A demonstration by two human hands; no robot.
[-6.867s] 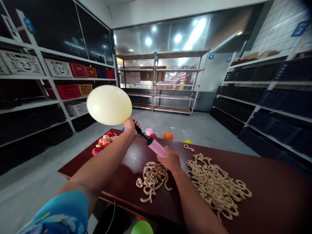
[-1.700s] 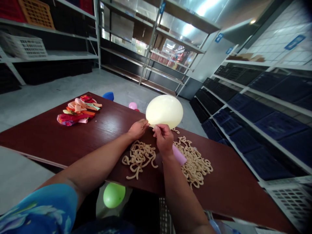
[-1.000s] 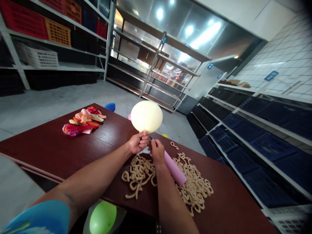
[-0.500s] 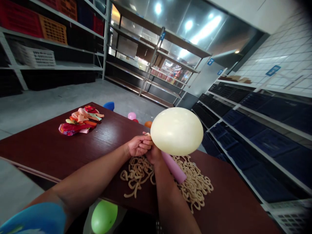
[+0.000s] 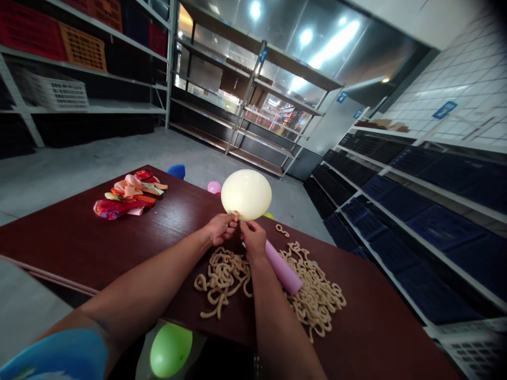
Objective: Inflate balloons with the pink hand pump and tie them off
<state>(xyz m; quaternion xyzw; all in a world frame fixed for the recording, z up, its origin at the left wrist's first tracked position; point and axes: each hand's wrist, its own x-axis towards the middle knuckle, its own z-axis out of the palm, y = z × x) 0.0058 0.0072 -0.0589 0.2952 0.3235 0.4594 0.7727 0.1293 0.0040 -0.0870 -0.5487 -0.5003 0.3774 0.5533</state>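
A pale yellow inflated balloon [image 5: 246,193] stands above the table's far edge, its neck pointing down toward me. My left hand [image 5: 222,228] is closed in a pinch at the neck, on its left side. Just to the right, my right hand [image 5: 254,237] is also closed, its fingertips at the underside of the neck; the exact grip is partly hidden. A pink-purple cylinder [image 5: 284,270], like a hand pump, lies beside my right wrist. It rests on a heap of beige rope-like strands [image 5: 319,298]. More strands [image 5: 222,277] lie below my left hand.
On the left of the dark brown table [image 5: 51,232] lies a pile of deflated balloons [image 5: 129,195]. A green balloon [image 5: 170,349] is below the near edge. Beyond the far edge are a pink balloon [image 5: 214,187] and a blue object [image 5: 176,170]. Shelves with crates [image 5: 83,46] surround the room.
The yellow balloon has shifted left and looks smaller. My right hand has come up from behind it into view beside the neck. My left hand stays nearly in place.
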